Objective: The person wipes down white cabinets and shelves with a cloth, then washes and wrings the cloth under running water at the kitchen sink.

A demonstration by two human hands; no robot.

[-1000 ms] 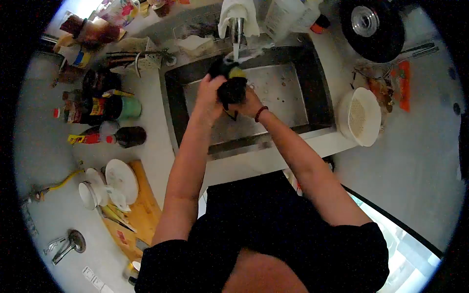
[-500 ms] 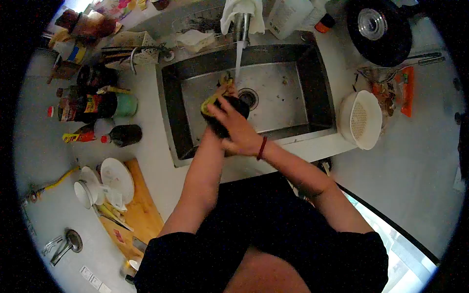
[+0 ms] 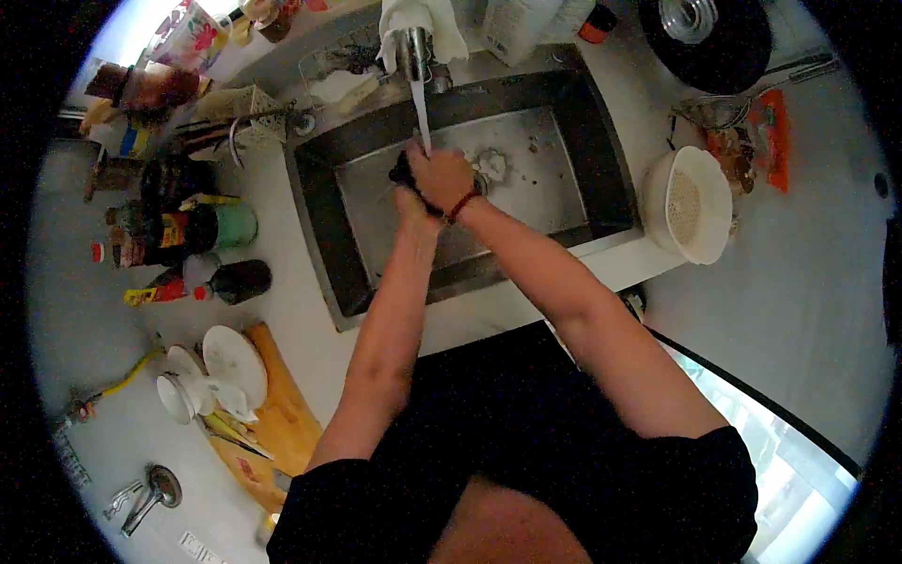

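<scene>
Water runs from the faucet (image 3: 412,58) onto my hands in the steel sink (image 3: 554,183). A dark, crumpled cloth-like item (image 3: 404,171) sits between them, mostly covered. My right hand (image 3: 445,177), with a dark red bracelet at the wrist, lies over it with fingers closed round it. Below and to the left, my left hand (image 3: 411,205) is closed against the same item from underneath. Wet patches and small specks lie on the sink floor.
A white colander (image 3: 688,205) stands right of the sink. Left are bottles (image 3: 240,281), a green-lidded jar (image 3: 235,226), a wooden board (image 3: 287,414) and stacked plates (image 3: 235,367). A black round pan or lid (image 3: 723,56) is at the upper right.
The hands have moved up under the stream with the dark item, now bunched smaller. My right hand has come over its top. The yellow-green part seen earlier is hidden. The view has shifted slightly.
</scene>
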